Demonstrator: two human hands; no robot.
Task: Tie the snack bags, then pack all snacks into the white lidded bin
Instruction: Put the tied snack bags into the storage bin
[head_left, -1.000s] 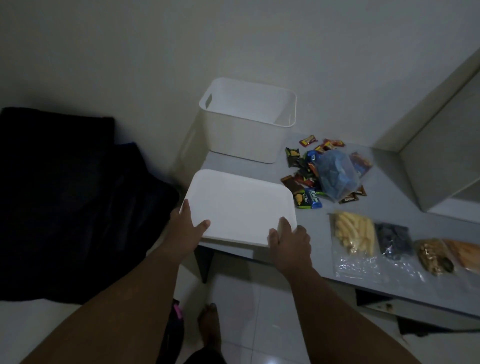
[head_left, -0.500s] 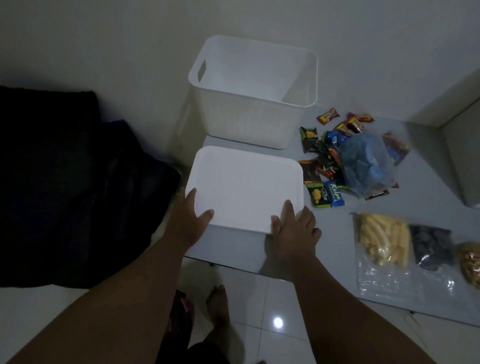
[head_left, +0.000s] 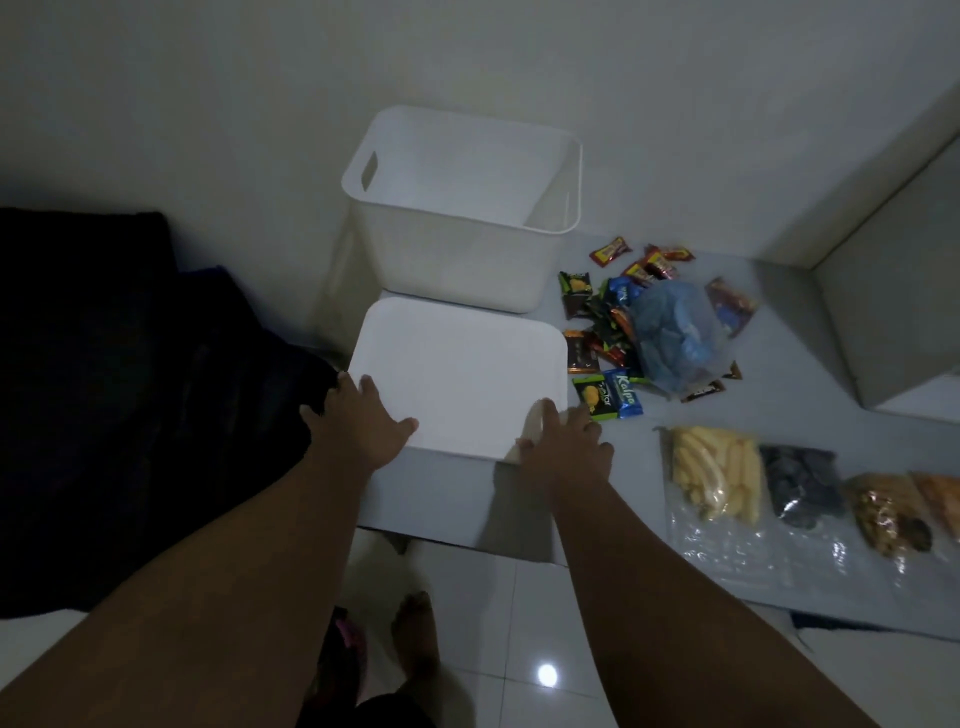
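The white bin (head_left: 457, 249) is standing open at the back of the table (head_left: 441, 499), its lid (head_left: 462, 374) lying flat before it, likely freeing the mouth for packing. The left hand (head_left: 358, 421) and right hand (head_left: 566, 447) are resting spread-fingered on the lid's near corners, gripping nothing.

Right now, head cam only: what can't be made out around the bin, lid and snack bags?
- Head view: the orange snack bag is cut off by the right edge.
- The blue plastic bag hides part of the candy wrapper pile.
- The right hand covers the near corner of the white lid; grip unclear.
- Yellow stick snack bag: mouth too dim to tell tied or not.
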